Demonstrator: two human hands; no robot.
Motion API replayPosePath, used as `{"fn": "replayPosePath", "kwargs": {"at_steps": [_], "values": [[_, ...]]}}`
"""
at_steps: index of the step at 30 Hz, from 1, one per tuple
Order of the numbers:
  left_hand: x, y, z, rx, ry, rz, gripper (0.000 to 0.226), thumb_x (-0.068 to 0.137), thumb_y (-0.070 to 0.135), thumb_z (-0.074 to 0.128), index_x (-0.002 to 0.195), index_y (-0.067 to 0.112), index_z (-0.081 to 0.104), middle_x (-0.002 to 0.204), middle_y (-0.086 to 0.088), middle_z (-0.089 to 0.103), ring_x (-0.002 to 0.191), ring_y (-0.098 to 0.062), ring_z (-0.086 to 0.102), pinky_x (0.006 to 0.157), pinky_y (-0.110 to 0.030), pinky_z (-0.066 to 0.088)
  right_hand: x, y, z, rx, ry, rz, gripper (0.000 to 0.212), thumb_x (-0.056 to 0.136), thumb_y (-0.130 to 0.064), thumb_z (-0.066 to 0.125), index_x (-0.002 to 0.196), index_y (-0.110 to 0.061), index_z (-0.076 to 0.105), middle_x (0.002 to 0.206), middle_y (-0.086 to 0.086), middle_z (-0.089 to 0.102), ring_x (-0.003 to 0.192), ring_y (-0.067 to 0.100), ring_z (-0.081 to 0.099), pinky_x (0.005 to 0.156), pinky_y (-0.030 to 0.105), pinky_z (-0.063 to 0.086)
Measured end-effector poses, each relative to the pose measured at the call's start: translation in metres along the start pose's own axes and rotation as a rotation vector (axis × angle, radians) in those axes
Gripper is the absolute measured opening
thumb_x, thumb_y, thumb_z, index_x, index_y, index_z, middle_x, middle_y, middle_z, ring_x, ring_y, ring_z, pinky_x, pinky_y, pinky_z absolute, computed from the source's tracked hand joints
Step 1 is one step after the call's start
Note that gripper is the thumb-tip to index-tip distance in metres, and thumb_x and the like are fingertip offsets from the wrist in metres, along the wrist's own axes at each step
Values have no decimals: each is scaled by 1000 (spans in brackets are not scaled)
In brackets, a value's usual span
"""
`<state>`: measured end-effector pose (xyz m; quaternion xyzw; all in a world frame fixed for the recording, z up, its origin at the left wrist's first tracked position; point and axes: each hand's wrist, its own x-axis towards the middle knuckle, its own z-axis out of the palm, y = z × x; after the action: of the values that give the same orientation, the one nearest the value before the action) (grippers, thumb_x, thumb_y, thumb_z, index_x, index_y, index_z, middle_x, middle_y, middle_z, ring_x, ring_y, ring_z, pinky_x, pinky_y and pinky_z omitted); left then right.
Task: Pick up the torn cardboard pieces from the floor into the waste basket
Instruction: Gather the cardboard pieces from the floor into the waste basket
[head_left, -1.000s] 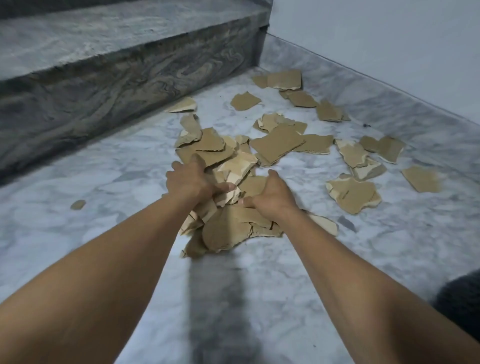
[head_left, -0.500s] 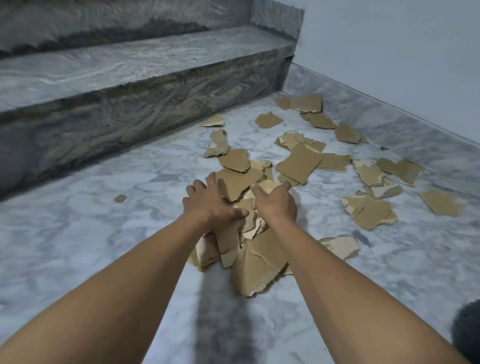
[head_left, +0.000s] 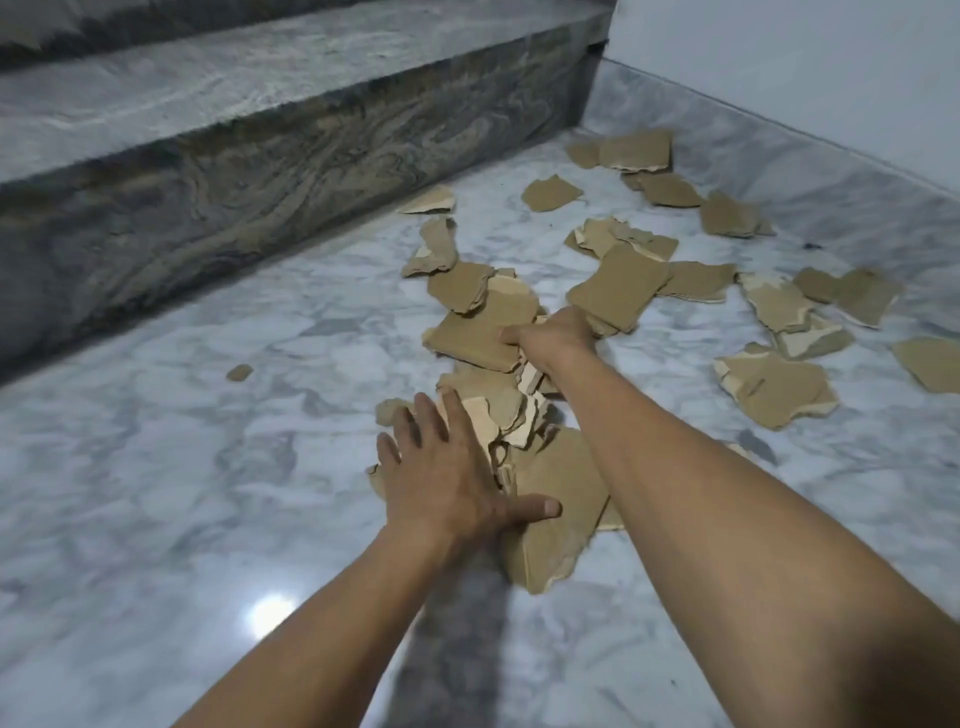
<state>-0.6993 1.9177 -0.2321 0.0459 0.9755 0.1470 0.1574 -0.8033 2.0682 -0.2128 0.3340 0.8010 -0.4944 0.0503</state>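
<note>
I am at the gathering stage: raking the torn cardboard into one heap (head_left: 561, 483) on the floor (head_left: 208, 467) before any of it goes to the waste basket, which I cannot see from here. My left hand (head_left: 447, 478) lies flat on the near side of the heap, fingers spread wide and thumb out, pressing the pieces down so they do not slide. My right hand (head_left: 558, 338) is stretched further out and holds a big piece (head_left: 467, 340) by its edge, thumb on top and fingers seemingly curled under it.

Next, I reckon, that big piece has to be dragged back onto the heap. Then both hands must close in from the sides and get under the stack, since the pieces are loose and will slip if I only squeeze the top. Many loose pieces (head_left: 774, 384) lie well apart to the right and towards the wall, and one small scrap (head_left: 239, 372) sits alone near the step (head_left: 260, 171), so more trips are likely.

Half a second ago both hands were bunched together on top of the heap. Since then the right one has gone forward to the big piece, and the left one has drawn back and flattened out.
</note>
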Motion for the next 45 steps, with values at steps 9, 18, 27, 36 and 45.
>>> {"fn": "replayPosePath", "kwargs": {"at_steps": [9,18,27,36,45], "values": [[7,18,-9,-159,-16,-152,142,45,67,90,152,17,12,140,-15,32,131,-41,33,103,-51,36,-9,-8,-42,46,-110,-27,76,77,-15,88,142,-5,49,127,9,62,113,28,60,84,31,49],[-2,39,-11,-119,-53,-238,103,65,65,78,140,12,31,139,-14,35,135,-40,31,101,-49,36,-58,63,-119,-47,73,67,63,84,-16,83,137,-3,53,122,10,63,108,25,59,92,31,47],[3,53,-23,-414,-198,-207,78,79,46,69,139,9,37,141,-19,36,126,-39,45,106,-45,43,-97,99,-95,-281,88,155,67,92,-33,62,146,-12,29,147,17,32,128,42,45,102,45,43],[-24,42,-3,-451,-189,-44,89,63,47,91,126,13,38,118,-5,54,111,-30,56,85,-39,50,-130,115,-77,-553,127,142,60,88,-42,56,139,-21,33,139,15,29,126,42,36,102,50,36],[-56,26,-23,-1155,-404,36,52,80,-6,77,121,22,61,102,-18,75,90,-36,74,78,-49,62,-152,118,-82,353,-44,107,58,93,-11,67,140,-26,35,120,-3,57,108,17,58,92,36,53]]}}
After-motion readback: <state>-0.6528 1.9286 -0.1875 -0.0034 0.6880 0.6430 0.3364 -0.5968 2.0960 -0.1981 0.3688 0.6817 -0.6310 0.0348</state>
